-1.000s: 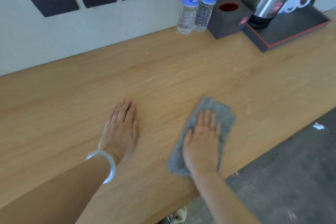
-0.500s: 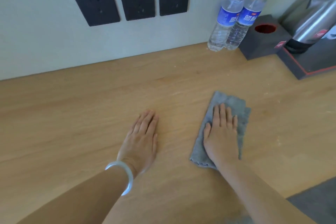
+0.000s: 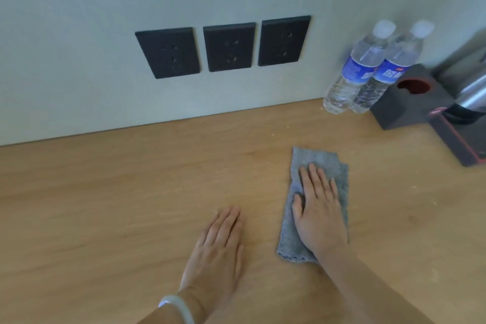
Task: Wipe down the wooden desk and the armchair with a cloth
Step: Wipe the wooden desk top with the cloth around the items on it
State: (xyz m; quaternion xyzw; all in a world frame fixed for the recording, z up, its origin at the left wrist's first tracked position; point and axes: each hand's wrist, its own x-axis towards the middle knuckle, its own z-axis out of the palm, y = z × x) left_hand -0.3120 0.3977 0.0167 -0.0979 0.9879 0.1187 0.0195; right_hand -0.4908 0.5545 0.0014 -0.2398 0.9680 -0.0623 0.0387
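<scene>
The right hand [image 3: 318, 213] is lying flat on the grey cloth [image 3: 318, 160], fingers straight, pressing it onto the wooden desk [image 3: 105, 205] and grasping nothing. The left hand [image 3: 218, 244] is resting flat and released on bare wood just left of the cloth, a pale bracelet [image 3: 176, 308] sitting on its wrist. Beyond the cloth to the right, two water bottles [image 3: 352, 71] are standing together at the wall, just beside a dark box [image 3: 402, 105]. Further right, a kettle [image 3: 470, 87] is sitting on a dark tray [image 3: 457, 139], partly cut off. Three black sockets [image 3: 228, 47] are showing on the wall above and left of the cloth
</scene>
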